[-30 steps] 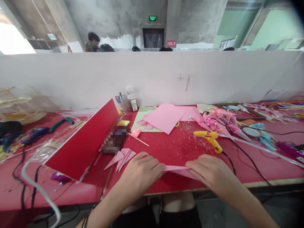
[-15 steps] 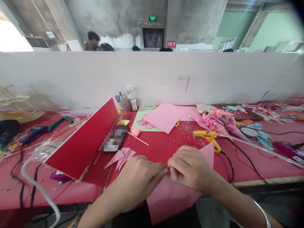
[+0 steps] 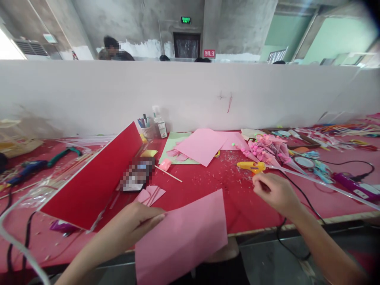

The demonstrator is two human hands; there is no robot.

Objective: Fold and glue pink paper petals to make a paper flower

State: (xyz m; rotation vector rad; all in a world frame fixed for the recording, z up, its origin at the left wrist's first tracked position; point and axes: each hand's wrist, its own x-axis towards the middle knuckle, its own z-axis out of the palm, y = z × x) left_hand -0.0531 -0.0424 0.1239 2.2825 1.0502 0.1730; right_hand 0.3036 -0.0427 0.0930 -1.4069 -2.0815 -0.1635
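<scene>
In the head view, my left hand [image 3: 145,219] pinches the upper left edge of a pink paper sheet [image 3: 184,237] between thumb and fingers. The sheet hangs tilted over the near table edge and my lap. My right hand [image 3: 276,194] is closed round the handle of a yellow glue gun [image 3: 251,166], whose nozzle points left. The grip hides most of the handle. Folded pink paper pieces [image 3: 151,195] lie just beyond my left hand. Past the glue gun sits a pile of pink paper cones with beads [image 3: 267,148].
A red board [image 3: 97,178] leans at the left, beside a phone [image 3: 138,174]. Pink sheets [image 3: 204,144] rest on green paper at the back. A pen cup [image 3: 147,130] and bottle [image 3: 160,124] stand against the white partition [image 3: 190,95]. Black cables and a purple power strip [image 3: 356,186] lie at right.
My right hand has left the pink sheet and moved right, closing on the glue gun's handle. My left hand has moved left and down with the sheet, which now lies more open to view.
</scene>
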